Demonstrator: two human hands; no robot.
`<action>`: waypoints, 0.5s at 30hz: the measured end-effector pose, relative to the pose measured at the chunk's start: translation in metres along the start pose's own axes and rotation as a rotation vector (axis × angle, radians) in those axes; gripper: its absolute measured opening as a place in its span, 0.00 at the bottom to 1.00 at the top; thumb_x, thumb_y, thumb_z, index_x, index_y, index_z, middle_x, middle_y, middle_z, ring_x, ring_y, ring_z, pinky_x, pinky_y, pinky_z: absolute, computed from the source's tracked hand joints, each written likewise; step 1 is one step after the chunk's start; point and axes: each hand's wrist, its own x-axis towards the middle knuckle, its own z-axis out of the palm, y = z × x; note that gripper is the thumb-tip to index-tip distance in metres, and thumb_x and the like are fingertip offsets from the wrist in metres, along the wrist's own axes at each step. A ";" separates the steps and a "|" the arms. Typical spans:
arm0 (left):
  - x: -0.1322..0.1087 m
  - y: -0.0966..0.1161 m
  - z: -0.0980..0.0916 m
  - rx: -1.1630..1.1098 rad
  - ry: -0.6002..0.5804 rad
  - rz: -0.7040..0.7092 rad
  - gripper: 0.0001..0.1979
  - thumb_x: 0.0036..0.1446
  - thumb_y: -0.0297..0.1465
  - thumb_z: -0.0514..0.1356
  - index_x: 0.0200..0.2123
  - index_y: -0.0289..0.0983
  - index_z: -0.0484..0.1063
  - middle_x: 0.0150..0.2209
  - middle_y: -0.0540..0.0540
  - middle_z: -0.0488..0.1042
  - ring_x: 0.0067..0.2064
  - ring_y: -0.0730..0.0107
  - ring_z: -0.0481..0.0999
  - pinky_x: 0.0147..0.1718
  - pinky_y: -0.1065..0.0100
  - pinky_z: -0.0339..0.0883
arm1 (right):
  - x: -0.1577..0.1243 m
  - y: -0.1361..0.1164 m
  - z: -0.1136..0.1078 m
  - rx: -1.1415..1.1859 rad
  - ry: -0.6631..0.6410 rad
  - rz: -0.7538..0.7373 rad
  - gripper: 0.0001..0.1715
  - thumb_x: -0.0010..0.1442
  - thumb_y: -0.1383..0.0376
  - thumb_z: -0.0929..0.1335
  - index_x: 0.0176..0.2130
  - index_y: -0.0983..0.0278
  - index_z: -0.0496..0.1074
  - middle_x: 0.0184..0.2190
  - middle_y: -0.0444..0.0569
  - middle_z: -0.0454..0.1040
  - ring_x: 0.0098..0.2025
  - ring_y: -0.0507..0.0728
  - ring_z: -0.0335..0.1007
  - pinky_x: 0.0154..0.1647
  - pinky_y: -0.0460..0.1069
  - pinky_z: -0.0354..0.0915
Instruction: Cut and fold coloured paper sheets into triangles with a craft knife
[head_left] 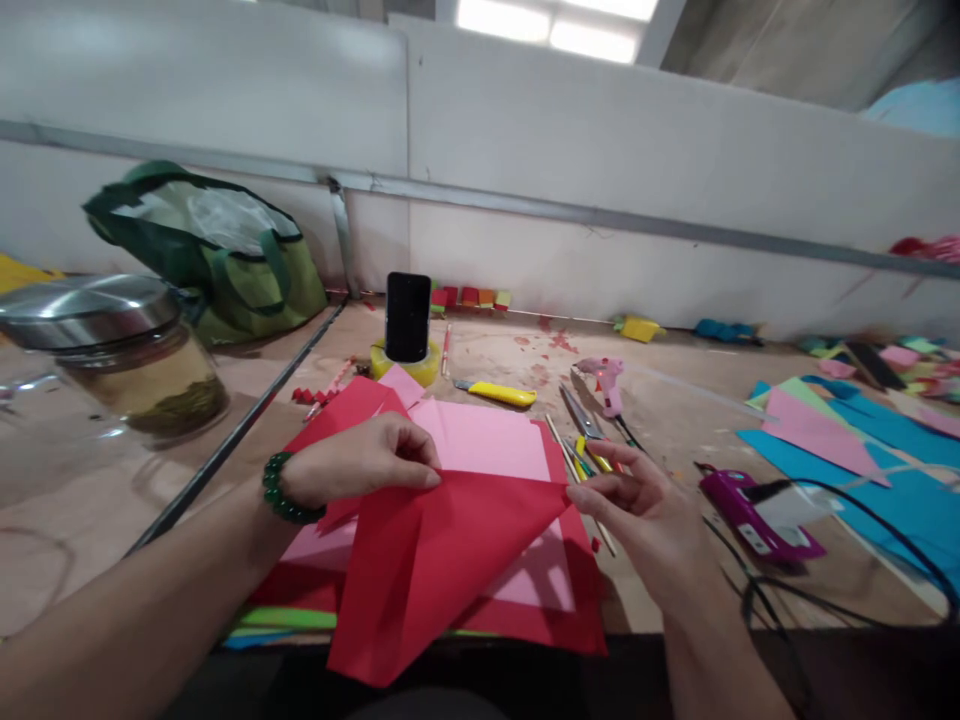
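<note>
A folded sheet of red paper [450, 560] is held up between both hands over a stack of paper. My left hand [382, 455], with a green bead bracelet [283, 490] at the wrist, pinches its top edge near the middle. At the sheet's right corner, the thumb and fingers of my right hand [637, 505] are closed on the paper. The sheet's lower left part hangs past the table's front edge. Beneath it lie pink paper [495, 435] and more red paper [589, 610], partly covered.
A yellow utility knife [499, 393], scissors [581, 412] and a pink glue gun [609, 385] lie beyond the paper. A phone [407, 318] stands in a tape roll [420, 370]. A glass jar [142, 370] is left, a purple power strip [757, 515] with cables right.
</note>
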 end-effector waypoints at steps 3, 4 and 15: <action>-0.001 0.012 -0.010 0.097 -0.008 -0.001 0.08 0.50 0.33 0.61 0.30 0.34 0.74 0.26 0.52 0.72 0.28 0.75 0.67 0.26 0.76 0.57 | 0.013 -0.003 -0.001 -0.081 -0.090 -0.035 0.31 0.47 0.56 0.75 0.47 0.63 0.66 0.21 0.41 0.74 0.22 0.51 0.66 0.22 0.46 0.60; 0.000 0.014 -0.012 0.144 -0.004 -0.004 0.08 0.50 0.33 0.61 0.30 0.34 0.74 0.26 0.51 0.73 0.28 0.74 0.68 0.25 0.76 0.57 | 0.020 -0.002 0.000 -0.130 -0.124 -0.043 0.29 0.48 0.56 0.74 0.47 0.63 0.66 0.21 0.41 0.74 0.22 0.51 0.66 0.23 0.46 0.60; 0.048 -0.023 -0.001 0.586 0.047 -0.066 0.06 0.47 0.27 0.58 0.29 0.35 0.75 0.27 0.49 0.75 0.29 0.71 0.71 0.26 0.74 0.58 | 0.061 0.045 0.020 -0.506 -0.240 -0.077 0.20 0.48 0.63 0.71 0.42 0.63 0.68 0.21 0.40 0.73 0.25 0.53 0.68 0.27 0.48 0.60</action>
